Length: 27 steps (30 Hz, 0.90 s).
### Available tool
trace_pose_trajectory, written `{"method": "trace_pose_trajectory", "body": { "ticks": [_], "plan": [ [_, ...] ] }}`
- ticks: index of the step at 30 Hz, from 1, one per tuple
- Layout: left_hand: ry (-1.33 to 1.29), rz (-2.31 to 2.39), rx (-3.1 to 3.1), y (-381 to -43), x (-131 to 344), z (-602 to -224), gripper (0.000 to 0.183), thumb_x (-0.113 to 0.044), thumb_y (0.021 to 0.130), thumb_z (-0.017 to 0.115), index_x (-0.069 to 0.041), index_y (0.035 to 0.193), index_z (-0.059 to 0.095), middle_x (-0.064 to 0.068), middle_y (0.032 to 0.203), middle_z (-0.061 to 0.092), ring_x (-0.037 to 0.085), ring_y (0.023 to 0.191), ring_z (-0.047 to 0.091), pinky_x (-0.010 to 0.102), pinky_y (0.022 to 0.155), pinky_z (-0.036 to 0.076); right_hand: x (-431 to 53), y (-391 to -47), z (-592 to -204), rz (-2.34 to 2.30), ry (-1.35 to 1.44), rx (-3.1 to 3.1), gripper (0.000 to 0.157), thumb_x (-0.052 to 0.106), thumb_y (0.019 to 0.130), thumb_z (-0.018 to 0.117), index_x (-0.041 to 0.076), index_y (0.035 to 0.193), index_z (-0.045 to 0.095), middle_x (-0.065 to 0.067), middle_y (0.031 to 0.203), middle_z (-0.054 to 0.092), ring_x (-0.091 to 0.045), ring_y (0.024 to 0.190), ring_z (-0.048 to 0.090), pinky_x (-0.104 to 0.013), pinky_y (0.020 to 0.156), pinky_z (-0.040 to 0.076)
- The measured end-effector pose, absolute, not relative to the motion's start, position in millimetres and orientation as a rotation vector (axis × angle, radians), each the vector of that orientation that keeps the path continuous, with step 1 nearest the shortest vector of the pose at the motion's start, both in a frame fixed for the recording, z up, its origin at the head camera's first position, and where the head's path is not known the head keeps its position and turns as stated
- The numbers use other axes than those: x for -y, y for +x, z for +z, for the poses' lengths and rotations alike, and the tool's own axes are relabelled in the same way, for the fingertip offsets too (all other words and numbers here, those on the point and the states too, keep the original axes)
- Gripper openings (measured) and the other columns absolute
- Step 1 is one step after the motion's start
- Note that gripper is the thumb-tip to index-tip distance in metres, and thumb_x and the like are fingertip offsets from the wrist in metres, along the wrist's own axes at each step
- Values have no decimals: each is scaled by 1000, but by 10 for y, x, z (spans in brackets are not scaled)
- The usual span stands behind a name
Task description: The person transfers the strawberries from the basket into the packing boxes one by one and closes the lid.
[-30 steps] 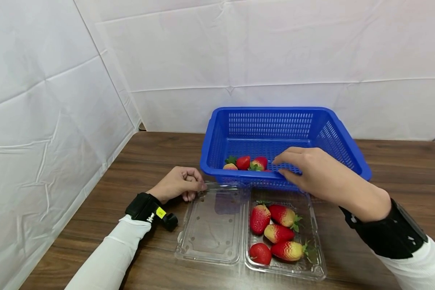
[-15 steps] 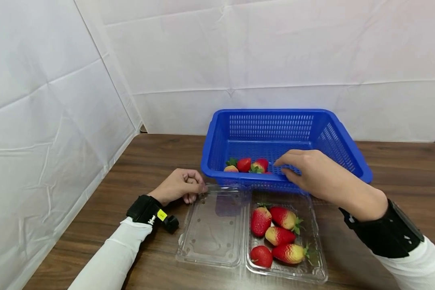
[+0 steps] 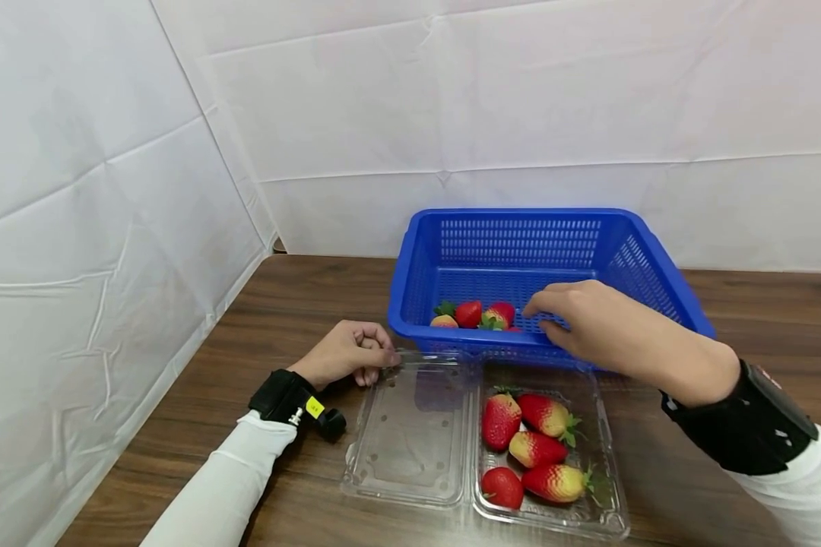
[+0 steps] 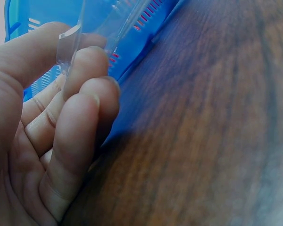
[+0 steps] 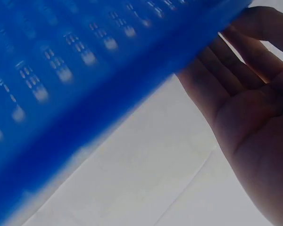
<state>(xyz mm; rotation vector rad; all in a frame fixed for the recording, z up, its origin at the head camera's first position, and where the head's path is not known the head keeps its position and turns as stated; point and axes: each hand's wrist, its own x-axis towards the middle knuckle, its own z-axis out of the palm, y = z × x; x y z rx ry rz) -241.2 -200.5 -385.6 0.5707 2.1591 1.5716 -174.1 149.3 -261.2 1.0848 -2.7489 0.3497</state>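
My left hand [image 3: 349, 353] pinches the far left corner of a clear plastic clamshell lid [image 3: 410, 437]; in the left wrist view thumb and fingers meet on its edge. The lid lies folded back beside its tray [image 3: 616, 524], which holds several red and pale-yellow strawberries [image 3: 554, 482]. Over the near rim of a blue plastic basket [image 3: 520, 216] reaches my right hand [image 3: 609, 327], thumb and index apart, with nothing seen between them. To the left of those fingertips, more strawberries [image 3: 468, 313] sit in the basket. Part of the right hand's fingers is hidden behind the rim in the right wrist view.
The basket stands behind the clamshell, close to its far edge. A white cloth wall [image 3: 356, 114] rises behind the brown wooden table [image 3: 301, 289], and another cloth wall [image 3: 75, 304] bounds it on the left.
In the head view everything has shifted slightly right and down together. The left hand keeps its pinch on the lid, and the right hand stays over the basket rim.
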Motion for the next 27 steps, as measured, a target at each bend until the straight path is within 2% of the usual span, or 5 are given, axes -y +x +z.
{"method": "trace_pose_trajectory", "body": {
  "ticks": [12,27],
  "plan": [
    [590,1565,-2162,-2406,2002,-3844,21,-22,84,74,-4,88,64,7,61,64,19,50,56,25,44,51,-1411,-1809,-2507,234,1150,2842,26,-1,83,70,5,108,68,-12,107,69,-26,97,65,-43,78,58],
    [596,1574,-2153,-2393,2006,-3843,21,-22,84,74,-4,89,64,7,63,65,18,51,56,25,45,51,-1403,-1914,-2406,186,1255,2922,24,4,84,71,9,108,68,-7,106,70,-22,97,64,-42,80,58]
  ]
}}
